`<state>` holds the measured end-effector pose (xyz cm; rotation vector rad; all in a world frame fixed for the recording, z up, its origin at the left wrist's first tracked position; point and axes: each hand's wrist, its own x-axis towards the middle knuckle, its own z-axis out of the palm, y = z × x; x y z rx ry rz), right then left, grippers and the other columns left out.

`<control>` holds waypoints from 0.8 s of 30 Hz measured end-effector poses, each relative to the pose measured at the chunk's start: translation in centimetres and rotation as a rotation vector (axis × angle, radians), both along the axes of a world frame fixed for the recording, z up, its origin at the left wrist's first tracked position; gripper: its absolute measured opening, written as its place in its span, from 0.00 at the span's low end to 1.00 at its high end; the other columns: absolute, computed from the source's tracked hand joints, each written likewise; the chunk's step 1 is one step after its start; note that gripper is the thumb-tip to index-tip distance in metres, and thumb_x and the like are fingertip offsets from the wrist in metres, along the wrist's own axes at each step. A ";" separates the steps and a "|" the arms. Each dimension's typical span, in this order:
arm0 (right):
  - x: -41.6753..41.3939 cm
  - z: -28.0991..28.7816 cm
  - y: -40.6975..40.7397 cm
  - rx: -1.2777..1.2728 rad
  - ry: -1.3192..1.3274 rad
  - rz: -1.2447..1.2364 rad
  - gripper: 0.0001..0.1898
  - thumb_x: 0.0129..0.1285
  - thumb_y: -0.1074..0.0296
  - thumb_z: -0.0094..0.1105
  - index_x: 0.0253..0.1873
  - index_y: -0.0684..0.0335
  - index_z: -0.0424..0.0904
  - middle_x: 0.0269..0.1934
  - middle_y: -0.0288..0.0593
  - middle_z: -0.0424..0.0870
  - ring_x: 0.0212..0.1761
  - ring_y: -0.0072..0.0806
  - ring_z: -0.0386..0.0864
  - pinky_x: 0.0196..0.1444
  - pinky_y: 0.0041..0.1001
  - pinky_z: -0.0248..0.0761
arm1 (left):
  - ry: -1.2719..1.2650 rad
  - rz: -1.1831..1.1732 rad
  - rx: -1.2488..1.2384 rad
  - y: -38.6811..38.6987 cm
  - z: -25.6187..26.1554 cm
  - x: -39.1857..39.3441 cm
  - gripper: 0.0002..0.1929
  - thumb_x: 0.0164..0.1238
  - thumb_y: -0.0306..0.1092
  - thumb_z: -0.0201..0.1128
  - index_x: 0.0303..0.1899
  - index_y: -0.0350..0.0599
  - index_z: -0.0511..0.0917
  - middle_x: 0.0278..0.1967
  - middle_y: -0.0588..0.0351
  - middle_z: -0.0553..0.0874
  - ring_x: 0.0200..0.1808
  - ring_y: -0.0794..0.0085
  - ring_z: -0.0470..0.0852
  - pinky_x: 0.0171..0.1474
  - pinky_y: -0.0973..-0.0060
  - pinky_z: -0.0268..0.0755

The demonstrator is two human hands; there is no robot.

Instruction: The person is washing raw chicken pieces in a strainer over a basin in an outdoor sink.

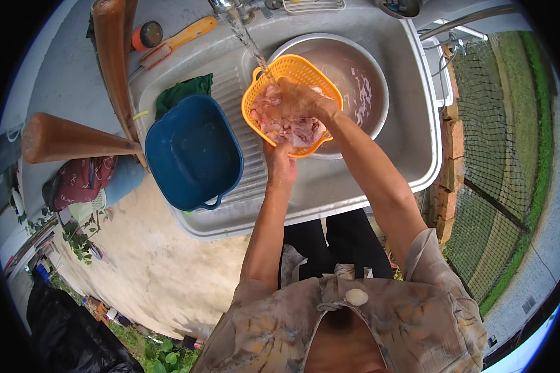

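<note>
A yellow perforated plastic basket [324, 77] holds pieces of raw meat [291, 128] and is tilted over the sink's drainboard and the edge of a metal basin. My left hand [280, 163] grips the basket's near edge from below. Inside it, my right hand [303, 100] lies on the meat, its fingertips partly hidden, so its grasp is unclear. Water from the faucet [224, 5] runs into the basket beside my right hand. The round metal basin [381, 93] contains cloudy, pinkish water. Left of the basket stands a blue plastic tub [193, 154] with a little wetness inside.
The stainless steel sink [415, 154] has a ribbed drainboard. Behind the tub lies a dark green cloth [186, 91]. A wooden-handled brush [191, 35] and an orange-and-black round object [147, 36] rest at the back left. Brown tapered posts [81, 140] border the left; bricks [451, 140] and netting line the right.
</note>
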<state>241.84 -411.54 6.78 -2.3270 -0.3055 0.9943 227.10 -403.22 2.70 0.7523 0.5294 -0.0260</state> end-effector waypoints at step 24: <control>-5.1 1.2 -1.8 -0.091 -0.633 0.476 0.40 0.50 0.46 0.69 0.69 0.40 0.64 0.74 0.44 0.51 0.74 0.63 0.48 0.61 0.71 0.52 | 0.026 -0.096 -0.064 1.0 0.8 1.8 0.43 0.41 0.15 0.46 0.69 0.48 0.59 0.62 0.53 0.70 0.64 0.61 0.72 0.64 0.61 0.73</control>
